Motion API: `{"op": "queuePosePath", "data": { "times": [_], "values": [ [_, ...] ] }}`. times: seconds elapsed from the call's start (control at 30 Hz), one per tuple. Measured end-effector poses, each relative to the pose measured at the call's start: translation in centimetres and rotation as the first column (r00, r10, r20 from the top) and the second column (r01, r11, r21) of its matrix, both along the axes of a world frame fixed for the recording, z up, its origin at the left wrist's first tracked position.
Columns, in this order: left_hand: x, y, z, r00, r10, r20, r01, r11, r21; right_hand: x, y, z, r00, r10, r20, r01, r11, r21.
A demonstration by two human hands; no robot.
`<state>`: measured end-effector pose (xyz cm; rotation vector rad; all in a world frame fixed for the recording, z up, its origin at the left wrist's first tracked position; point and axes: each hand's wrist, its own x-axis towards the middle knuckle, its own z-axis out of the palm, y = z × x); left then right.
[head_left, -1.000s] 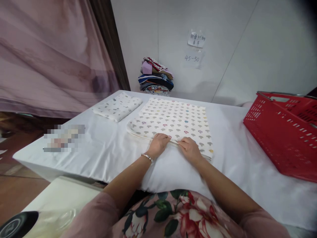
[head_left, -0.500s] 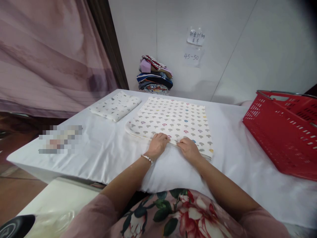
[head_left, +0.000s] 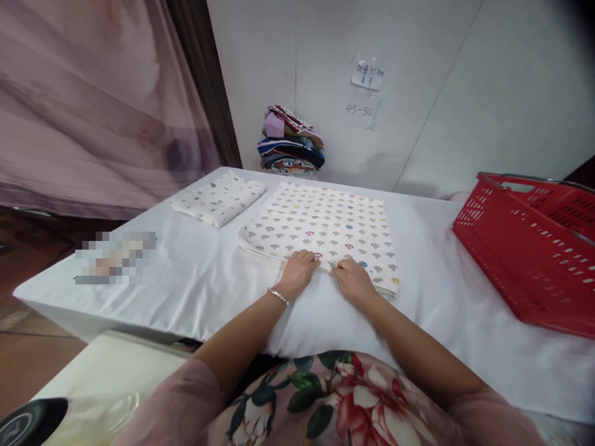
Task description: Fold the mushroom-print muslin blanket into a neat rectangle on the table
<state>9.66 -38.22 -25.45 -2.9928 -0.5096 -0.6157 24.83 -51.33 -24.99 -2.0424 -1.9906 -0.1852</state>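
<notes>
A folded white cloth printed with small mushrooms (head_left: pixel 320 217) lies flat on the white-covered table (head_left: pixel 204 285) in front of me. Its near left corner is rounded, and layered edges show along the near side. My left hand (head_left: pixel 300 272) grips this near edge around its middle, fingers curled over it. Just to the right, my right hand (head_left: pixel 356 280) pinches the same edge, thumb and fingers closed. A short stretch of edge shows between the two hands. Further left lies a second folded white cloth (head_left: pixel 218 198) with a small dark print.
A red plastic basket (head_left: pixel 525 260) stands on the table at the right. Behind the table is a stack of folded fabrics (head_left: pixel 292 139) against the wall. A pixelated item (head_left: pixel 116 257) lies at the left. A white surface (head_left: pixel 111 365) adjoins the near left.
The view has shifted very slightly. Both hands stay on the cloth's near edge, and the cloth lies as before.
</notes>
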Motion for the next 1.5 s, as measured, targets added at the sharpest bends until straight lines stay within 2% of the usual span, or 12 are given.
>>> {"op": "queuePosePath", "data": {
  "times": [0.47,0.63,0.9,1.13,1.5],
  "values": [
    [-0.8,-0.5,0.4,0.999,-0.048,0.013,0.048,0.998,-0.027,-0.5,-0.4,0.8,1.000,-0.002,0.011,0.003,0.998,-0.066],
    [-0.7,-0.3,0.4,0.999,-0.048,-0.013,0.048,0.999,0.008,-0.5,-0.5,0.8,0.999,-0.022,-0.023,0.021,0.998,-0.055],
    [0.2,-0.4,0.4,0.993,-0.112,-0.037,0.113,0.993,0.037,0.5,-0.6,0.1,0.971,-0.002,-0.240,0.017,0.998,0.061],
    [1.3,-0.6,0.5,0.989,-0.129,-0.078,0.135,0.988,0.076,1.1,-0.2,-0.1,0.897,0.022,-0.442,0.029,0.994,0.108],
    [2.0,-0.8,0.6,0.993,-0.055,-0.100,0.060,0.997,0.042,1.6,0.2,1.5,0.809,-0.016,-0.588,0.031,0.999,0.015]
  ]
}}
